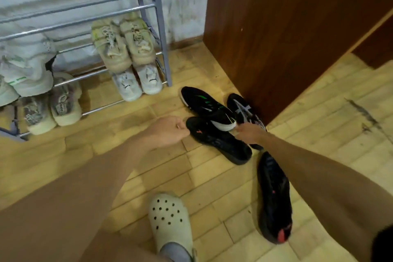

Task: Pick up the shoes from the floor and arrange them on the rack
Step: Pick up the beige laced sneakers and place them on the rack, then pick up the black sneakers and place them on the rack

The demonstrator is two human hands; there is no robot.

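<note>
Four dark shoes on the floor (212, 176) by the wooden cabinet (287, 38): green-striped black shoe (207, 105), black shoe with grey stripes (244, 110) against the cabinet, plain black shoe (219, 141), black shoe with red tab (274, 200) nearest the camera. Left hand (170, 132) loosely curled, holding nothing, just beside the plain black shoe's toe. Right hand (249, 132) at the heel of the green-striped shoe, fingers bent; can't tell if it grips. Rack (148, 6) left, light sneakers on lower tiers. White clog (170, 219) on the foot.
</note>
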